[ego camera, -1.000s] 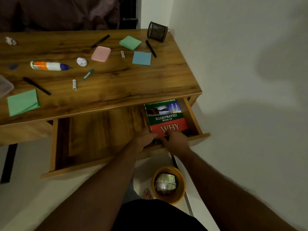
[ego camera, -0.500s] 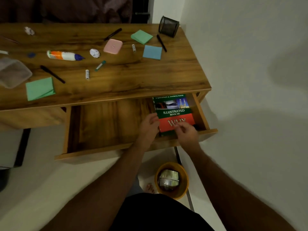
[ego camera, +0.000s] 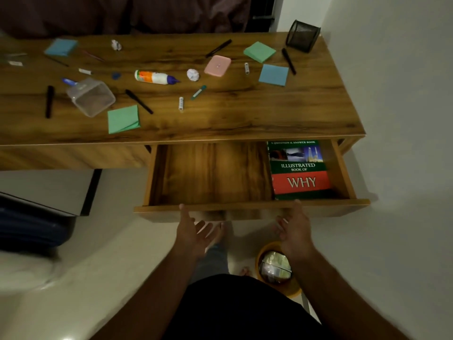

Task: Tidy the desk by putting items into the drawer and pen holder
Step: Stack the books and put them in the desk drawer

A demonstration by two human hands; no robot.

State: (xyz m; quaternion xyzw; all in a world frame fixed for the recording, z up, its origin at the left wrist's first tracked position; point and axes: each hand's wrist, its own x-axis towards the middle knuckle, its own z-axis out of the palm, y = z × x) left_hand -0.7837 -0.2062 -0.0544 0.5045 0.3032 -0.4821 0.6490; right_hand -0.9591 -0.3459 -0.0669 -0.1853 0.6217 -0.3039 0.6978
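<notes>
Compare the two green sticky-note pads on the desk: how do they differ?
The near green pad lies toward the desk's front edge, left of the open drawer; the far green pad sits near the back right, close to the mesh pen holder. The near pad's lower corner looks lifted or folded; the far pad lies flat and neat. Both are green, square, and not yet put away.

Both bare forearms are extended forward and down, roughly parallel. The left hand [ego camera: 193, 233] is held palm inward with fingers spread and relaxed, thumb raised. The right hand [ego camera: 294, 229] is likewise held loose, fingers slightly bent, nothing gripped.
</notes>
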